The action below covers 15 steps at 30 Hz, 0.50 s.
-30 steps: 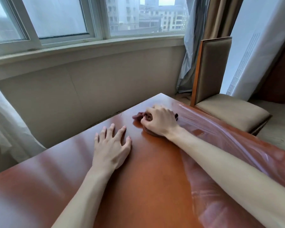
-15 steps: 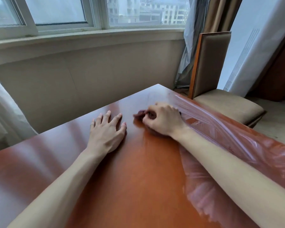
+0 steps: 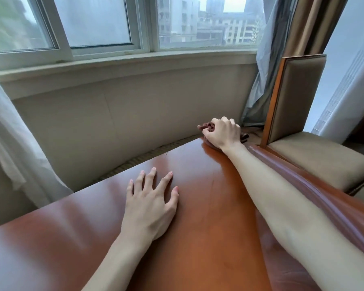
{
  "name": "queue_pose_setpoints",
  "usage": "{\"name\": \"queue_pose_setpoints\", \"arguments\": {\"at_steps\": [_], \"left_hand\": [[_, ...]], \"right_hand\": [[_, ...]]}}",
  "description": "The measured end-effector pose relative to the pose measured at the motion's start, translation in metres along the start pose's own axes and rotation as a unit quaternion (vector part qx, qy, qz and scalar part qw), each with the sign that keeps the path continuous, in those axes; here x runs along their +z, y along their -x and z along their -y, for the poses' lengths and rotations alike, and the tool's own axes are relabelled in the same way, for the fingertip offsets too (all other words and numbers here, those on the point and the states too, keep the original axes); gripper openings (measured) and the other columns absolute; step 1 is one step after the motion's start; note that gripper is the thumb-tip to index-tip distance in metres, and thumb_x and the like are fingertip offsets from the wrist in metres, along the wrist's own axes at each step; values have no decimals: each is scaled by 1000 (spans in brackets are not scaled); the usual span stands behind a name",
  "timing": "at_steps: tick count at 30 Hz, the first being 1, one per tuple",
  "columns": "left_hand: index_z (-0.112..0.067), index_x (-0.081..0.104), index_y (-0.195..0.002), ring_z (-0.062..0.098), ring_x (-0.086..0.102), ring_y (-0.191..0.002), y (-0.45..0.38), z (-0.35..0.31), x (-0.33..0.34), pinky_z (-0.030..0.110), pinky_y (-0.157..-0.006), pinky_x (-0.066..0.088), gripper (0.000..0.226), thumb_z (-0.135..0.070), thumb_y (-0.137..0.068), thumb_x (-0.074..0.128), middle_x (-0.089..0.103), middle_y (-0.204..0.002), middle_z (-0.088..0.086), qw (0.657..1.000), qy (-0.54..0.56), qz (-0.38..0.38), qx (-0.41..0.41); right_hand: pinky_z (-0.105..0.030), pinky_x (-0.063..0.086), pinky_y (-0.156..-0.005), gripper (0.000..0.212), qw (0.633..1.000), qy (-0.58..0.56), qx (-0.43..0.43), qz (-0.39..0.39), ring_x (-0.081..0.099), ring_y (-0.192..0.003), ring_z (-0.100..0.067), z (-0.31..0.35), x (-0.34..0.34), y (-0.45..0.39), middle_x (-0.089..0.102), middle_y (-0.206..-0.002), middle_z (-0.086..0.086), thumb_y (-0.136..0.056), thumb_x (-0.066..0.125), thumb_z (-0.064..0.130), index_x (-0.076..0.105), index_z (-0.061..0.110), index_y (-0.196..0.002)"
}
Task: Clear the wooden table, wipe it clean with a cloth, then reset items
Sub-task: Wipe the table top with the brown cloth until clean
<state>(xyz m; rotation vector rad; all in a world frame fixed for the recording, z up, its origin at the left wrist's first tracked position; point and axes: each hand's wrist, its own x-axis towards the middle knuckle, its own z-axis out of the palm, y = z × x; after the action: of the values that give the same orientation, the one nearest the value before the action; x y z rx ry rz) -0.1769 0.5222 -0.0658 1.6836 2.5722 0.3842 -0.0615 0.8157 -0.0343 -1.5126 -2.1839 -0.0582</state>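
Glossy reddish wood fills the lower half of the view: the wooden table (image 3: 198,206) runs from the near edge out to a far corner that sits close under the window wall (image 3: 114,114). At that far corner the right hand (image 3: 222,132) has its fingers curled tight around a bunched brown cloth (image 3: 207,127), pressing it down on the wood right where the two edges meet (part of the cloth pokes out past the knuckles on both sides). The right forearm lies along the table's right edge, where a streaky sheen marks the surface. Just beyond that edge stands a padded chair (image 3: 315,158), its seat touching or nearly touching the table and its upright back near the cloth hand. The left hand (image 3: 150,203) rests flat on the middle of the table, fingers spread and straight, holding nothing, well apart from the cloth. Between the two hands is bare wood. A sheer curtain (image 3: 13,143) hangs past the table's left side, and heavier drapes (image 3: 282,38) hang behind the chair.
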Motion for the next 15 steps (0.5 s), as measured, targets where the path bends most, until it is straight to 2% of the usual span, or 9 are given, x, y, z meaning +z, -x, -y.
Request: {"name": "queue_pose_setpoints", "arguments": {"at_steps": [5, 10, 12, 15], "left_hand": [[-46, 26, -155, 27, 10, -153, 0, -1, -4, 48, -124, 5, 56, -60, -101, 24, 18, -166, 1, 1000, 11, 9, 9], [-42, 29, -156, 30, 12, -153, 5, 0, -9, 50, -124, 6, 56, -57, -102, 28, 20, -166, 5, 999, 22, 20, 19], [-41, 29, -156, 30, 12, -153, 6, 1, -9, 49, -124, 5, 56, -56, -102, 28, 20, -166, 6, 999, 24, 25, 17], [-41, 29, -156, 31, 11, -153, 4, 1, -8, 49, -124, 5, 56, -55, -102, 28, 19, -166, 7, 999, 25, 23, 22]], "right_hand": [[-37, 47, -73, 33, 994, -44, -97, 39, 62, -93, -30, 23, -60, 136, 62, -89, 0, -77, 49, 55, 66, 27, -85], [-34, 51, -78, 24, 972, -97, -213, 21, 58, -86, -20, 18, -126, 301, 63, -91, 7, -80, 59, 48, 71, 30, -90], [-31, 50, -79, 23, 962, -121, -245, 22, 58, -86, -18, 11, -141, 332, 64, -92, 8, -80, 61, 45, 73, 29, -92], [-33, 52, -77, 26, 960, -119, -251, 29, 58, -87, -17, 7, -140, 315, 63, -91, 10, -79, 59, 48, 73, 31, -92]]}}
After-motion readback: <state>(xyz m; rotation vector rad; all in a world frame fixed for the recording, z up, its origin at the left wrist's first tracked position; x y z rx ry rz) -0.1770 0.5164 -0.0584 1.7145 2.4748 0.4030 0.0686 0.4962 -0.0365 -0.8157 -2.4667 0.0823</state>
